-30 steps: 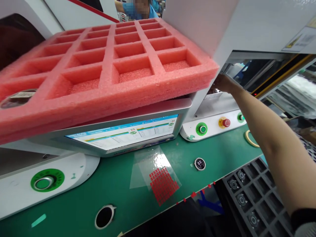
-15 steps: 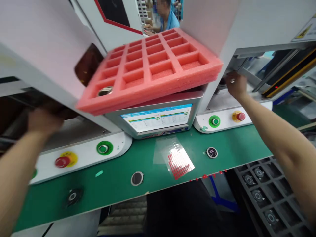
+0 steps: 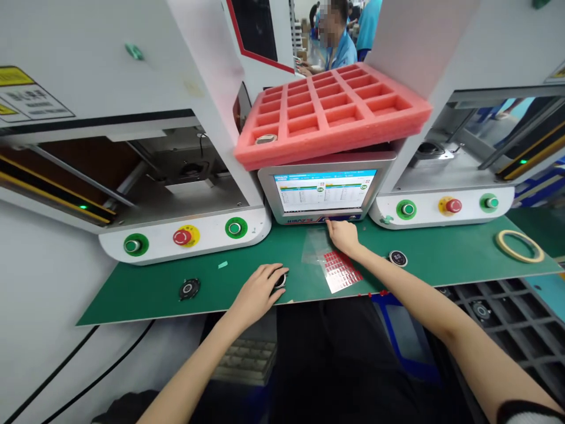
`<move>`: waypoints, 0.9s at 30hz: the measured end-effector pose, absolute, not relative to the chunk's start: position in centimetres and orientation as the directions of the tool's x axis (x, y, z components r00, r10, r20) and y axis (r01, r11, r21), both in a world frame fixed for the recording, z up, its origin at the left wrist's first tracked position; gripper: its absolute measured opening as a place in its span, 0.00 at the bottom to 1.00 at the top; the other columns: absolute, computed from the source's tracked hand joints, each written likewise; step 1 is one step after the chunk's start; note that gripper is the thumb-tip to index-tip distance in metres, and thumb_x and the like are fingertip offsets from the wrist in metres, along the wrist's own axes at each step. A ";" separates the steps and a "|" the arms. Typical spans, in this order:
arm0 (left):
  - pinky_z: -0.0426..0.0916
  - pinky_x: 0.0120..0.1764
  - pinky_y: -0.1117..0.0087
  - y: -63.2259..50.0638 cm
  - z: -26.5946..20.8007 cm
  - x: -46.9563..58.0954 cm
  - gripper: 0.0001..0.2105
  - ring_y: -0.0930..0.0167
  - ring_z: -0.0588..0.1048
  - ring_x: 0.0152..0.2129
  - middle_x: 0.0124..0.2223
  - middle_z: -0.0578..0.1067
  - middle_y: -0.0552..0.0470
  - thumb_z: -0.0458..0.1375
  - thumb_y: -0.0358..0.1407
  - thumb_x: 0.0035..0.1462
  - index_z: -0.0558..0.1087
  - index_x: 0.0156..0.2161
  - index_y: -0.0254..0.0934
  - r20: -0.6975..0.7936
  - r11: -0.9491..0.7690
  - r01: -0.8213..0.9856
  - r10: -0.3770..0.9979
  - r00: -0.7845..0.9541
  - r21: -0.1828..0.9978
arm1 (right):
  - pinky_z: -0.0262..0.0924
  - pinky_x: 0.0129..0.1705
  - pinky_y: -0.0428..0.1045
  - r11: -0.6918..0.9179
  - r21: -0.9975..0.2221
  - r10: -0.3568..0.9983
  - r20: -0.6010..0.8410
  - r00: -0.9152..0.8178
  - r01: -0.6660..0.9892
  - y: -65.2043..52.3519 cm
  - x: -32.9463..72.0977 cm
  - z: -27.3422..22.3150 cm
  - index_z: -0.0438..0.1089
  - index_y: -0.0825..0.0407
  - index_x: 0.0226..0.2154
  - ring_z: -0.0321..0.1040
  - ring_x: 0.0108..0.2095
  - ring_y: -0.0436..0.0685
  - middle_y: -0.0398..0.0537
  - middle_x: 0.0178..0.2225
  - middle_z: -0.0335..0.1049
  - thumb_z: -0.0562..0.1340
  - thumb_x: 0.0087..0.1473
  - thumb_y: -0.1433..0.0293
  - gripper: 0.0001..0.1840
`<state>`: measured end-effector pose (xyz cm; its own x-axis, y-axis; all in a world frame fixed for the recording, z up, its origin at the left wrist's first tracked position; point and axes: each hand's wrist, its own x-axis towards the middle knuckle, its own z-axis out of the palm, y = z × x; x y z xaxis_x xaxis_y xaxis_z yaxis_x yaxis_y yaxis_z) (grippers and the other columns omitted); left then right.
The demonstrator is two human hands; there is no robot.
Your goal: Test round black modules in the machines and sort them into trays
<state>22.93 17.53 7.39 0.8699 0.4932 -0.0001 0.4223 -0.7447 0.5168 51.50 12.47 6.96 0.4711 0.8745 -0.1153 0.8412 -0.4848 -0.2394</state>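
Note:
My left hand (image 3: 260,290) is on the green table, its thumb and fingers closed round the rim of a small round dark disc (image 3: 280,281) with a silver edge. My right hand (image 3: 344,237) reaches to the lower frame of a monitor (image 3: 326,191). One fingertip touches a button there, and the other fingers are curled in with nothing visible in them. Beneath that hand lies a sheet of small red stickers (image 3: 342,272) with clear film. Another round disc (image 3: 398,258) with white marks rests beside my right forearm. A black round part with tabs (image 3: 189,288) lies further left.
A pink foam tray (image 3: 331,132) sits tilted on the monitor, one round piece in a corner pocket. White machines with buttons (image 3: 235,228) stand either side, each bay holding a round part. A tape roll (image 3: 519,246) and a black tray (image 3: 521,321) are at right. A co-worker (image 3: 342,50) sits behind.
Both hands have come out of the machine bays. My left hand has moved right onto the disc; my right hand has moved left to the monitor button. The view has shifted left.

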 end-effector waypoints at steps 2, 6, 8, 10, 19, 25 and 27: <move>0.64 0.58 0.46 17.5 6.8 22.9 0.14 0.54 0.70 0.54 0.54 0.75 0.43 0.58 0.39 0.59 0.76 0.49 0.41 0.016 -0.608 0.411 0.573 0.820 0.679 | 0.69 0.49 0.57 -0.532 -0.271 0.845 -0.116 0.522 0.802 12.9 51.6 7.2 0.69 0.54 0.49 0.71 0.46 0.57 0.52 0.49 0.71 0.60 0.63 0.61 0.17; 0.63 0.59 0.45 16.9 6.4 23.0 0.16 0.53 0.72 0.53 0.51 0.78 0.42 0.62 0.47 0.54 0.77 0.45 0.41 0.019 -0.409 0.379 0.700 0.714 0.830 | 0.70 0.47 0.56 -0.557 -0.395 0.817 -0.105 0.567 0.730 12.6 51.3 8.3 0.70 0.55 0.47 0.72 0.44 0.55 0.51 0.47 0.72 0.60 0.63 0.61 0.16; 0.69 0.55 0.48 16.2 7.0 23.0 0.20 0.55 0.75 0.50 0.51 0.78 0.41 0.59 0.51 0.57 0.76 0.48 0.40 -0.001 -0.314 0.362 0.754 0.657 0.878 | 0.70 0.45 0.54 -0.505 -0.484 0.839 -0.083 0.537 0.714 11.4 50.4 9.3 0.72 0.56 0.40 0.73 0.39 0.54 0.49 0.39 0.74 0.58 0.65 0.61 0.15; 0.74 0.50 0.51 14.9 8.1 23.1 0.24 0.57 0.78 0.47 0.51 0.78 0.39 0.53 0.53 0.61 0.75 0.51 0.37 -0.068 -0.145 0.293 0.790 0.610 0.945 | 0.69 0.43 0.52 -0.420 -0.581 0.871 -0.042 0.490 0.697 9.1 48.8 10.3 0.72 0.55 0.30 0.74 0.34 0.53 0.46 0.29 0.74 0.54 0.67 0.61 0.20; 0.79 0.40 0.67 3.7 12.6 25.4 0.13 0.64 0.81 0.39 0.42 0.81 0.48 0.64 0.43 0.56 0.77 0.42 0.37 -0.160 0.239 -0.100 0.855 0.493 0.966 | 0.74 0.38 0.47 0.209 -0.969 0.802 0.247 0.543 0.132 -3.6 38.7 12.6 0.71 0.49 0.34 0.76 0.35 0.52 0.44 0.35 0.75 0.67 0.53 0.72 0.05; 0.75 0.41 0.79 -0.5 14.1 24.5 0.08 0.75 0.81 0.37 0.44 0.82 0.53 0.57 0.31 0.63 0.75 0.46 0.40 0.188 -0.226 0.011 0.838 0.512 0.974 | 0.73 0.38 0.42 0.329 -0.943 0.778 0.247 0.578 -0.039 -6.7 37.5 14.1 0.71 0.48 0.32 0.75 0.35 0.48 0.40 0.33 0.75 0.68 0.50 0.82 0.13; 0.74 0.44 0.80 -0.8 14.6 24.1 0.11 0.76 0.80 0.40 0.46 0.81 0.55 0.58 0.28 0.63 0.75 0.48 0.43 0.270 -0.357 0.059 0.794 0.545 0.932 | 0.73 0.39 0.43 0.356 -0.934 0.775 0.306 0.553 0.019 -7.5 37.7 14.3 0.72 0.48 0.32 0.75 0.36 0.48 0.41 0.34 0.76 0.67 0.49 0.85 0.15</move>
